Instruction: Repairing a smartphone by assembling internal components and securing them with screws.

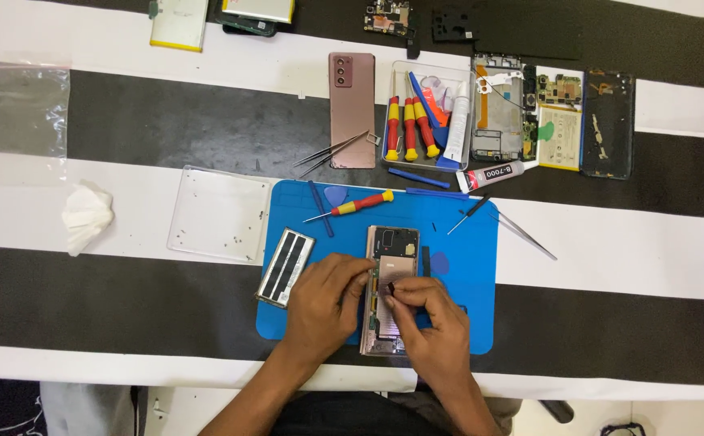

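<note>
Both your hands on opened phone (390, 291) | left hand (325, 303) braces its edge | right hand (428, 319) pinches small dark part (390, 287) | blue mat (465, 242) under

Both hands, left hand (325, 300) and right hand (432, 323), on opened phone (392, 258).

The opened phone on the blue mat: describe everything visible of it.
The opened rose-gold phone lies flat, lengthwise toward the person, on the blue rectangular work mat. Its back cover is off, showing a dark upper section and metallic inner parts. The left hand steadies its left edge; the right hand pinches a small dark part over its middle, covering the lower right portion.
</note>
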